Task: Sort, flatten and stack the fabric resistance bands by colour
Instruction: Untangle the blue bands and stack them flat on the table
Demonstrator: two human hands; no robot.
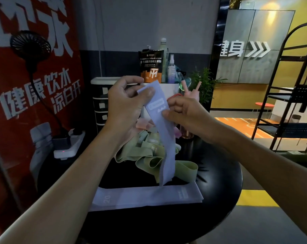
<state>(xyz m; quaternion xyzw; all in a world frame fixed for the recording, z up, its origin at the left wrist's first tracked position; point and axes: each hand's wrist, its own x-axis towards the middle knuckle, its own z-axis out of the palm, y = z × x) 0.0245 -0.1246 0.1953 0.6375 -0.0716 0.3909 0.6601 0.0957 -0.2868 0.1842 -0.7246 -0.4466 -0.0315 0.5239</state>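
A lavender fabric band (166, 141) hangs in the air above the round black table (218, 187). My left hand (126, 104) pinches its top end between thumb and fingers. My right hand (182, 113) pinches its right edge just below the printed label. Flattened lavender bands (147, 196) lie stacked across the table's near side. Behind them sits a tangled heap of green bands (140, 154), with pink bands (144, 124) partly hidden behind my left hand and the hanging band.
A white drawer unit (100, 103) stands behind the table, with a supplement pouch (151, 66) and spray bottles (171, 69) beside it. A power strip (68, 147) and a fan (30, 44) are at left. A black metal rack (290, 95) stands at right.
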